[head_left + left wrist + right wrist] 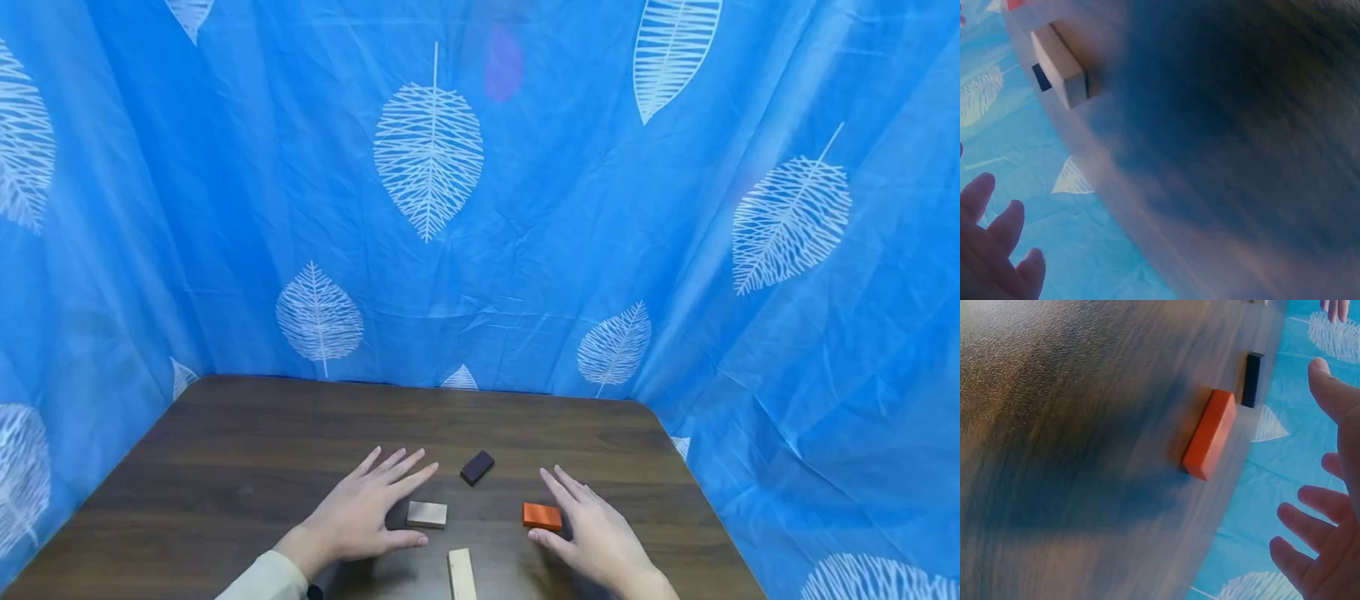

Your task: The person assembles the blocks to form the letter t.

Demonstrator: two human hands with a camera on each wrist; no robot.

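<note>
My left hand (363, 508) hovers with fingers spread at the left side of a pale grey-beige block (427, 514), holding nothing. Opposite it, my right hand (596, 529) is held over the table, fingers extended, beside an orange block (542, 516). The thumb and index finger of that hand lie to either side of the orange block's right end in the head view. Farther back, between the hands, lies a dark, nearly black block (477, 468). A cream-coloured block (462, 573) is at the bottom of the head view, its near end cut off by the frame.
The brown wood-grain table (315, 425) has rounded far corners. A blue curtain (525, 250) with white leaf prints hangs behind it and along both sides. In the right wrist view, the orange block (1210, 434) lies nearer than the dark block (1252, 380).
</note>
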